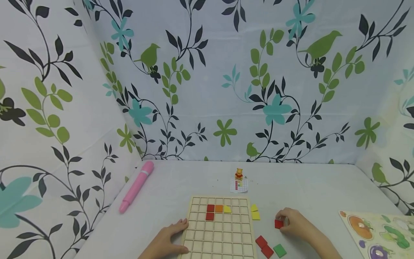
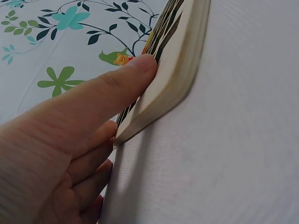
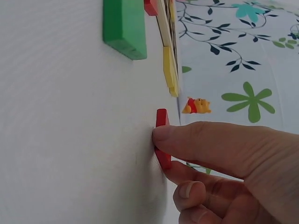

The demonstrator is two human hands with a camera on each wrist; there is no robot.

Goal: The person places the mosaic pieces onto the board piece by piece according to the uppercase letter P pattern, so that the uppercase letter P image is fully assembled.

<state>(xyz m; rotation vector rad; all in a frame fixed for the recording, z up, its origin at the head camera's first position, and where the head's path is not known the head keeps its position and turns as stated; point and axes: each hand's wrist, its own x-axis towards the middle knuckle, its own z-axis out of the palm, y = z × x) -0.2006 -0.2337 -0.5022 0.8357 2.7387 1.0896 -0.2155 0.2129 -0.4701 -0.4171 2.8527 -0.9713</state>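
A pale wooden grid board lies on the white table, with red, orange and yellow square tiles in its upper cells. My left hand rests at the board's left edge, thumb and fingers spread apart. The left wrist view shows its straight thumb on the rim near a rounded corner, the other fingers beside the edge. To the right of the board, my right hand pinches a red square tile between thumb and fingertips. In the right wrist view this tile stands on edge, at or just above the table.
Yellow tiles lie by the board's right edge, with red tiles and a green tile nearer me. Behind the board stand a small bear figure and a gridded card. A pink marker lies left; a vegetable picture board lies right.
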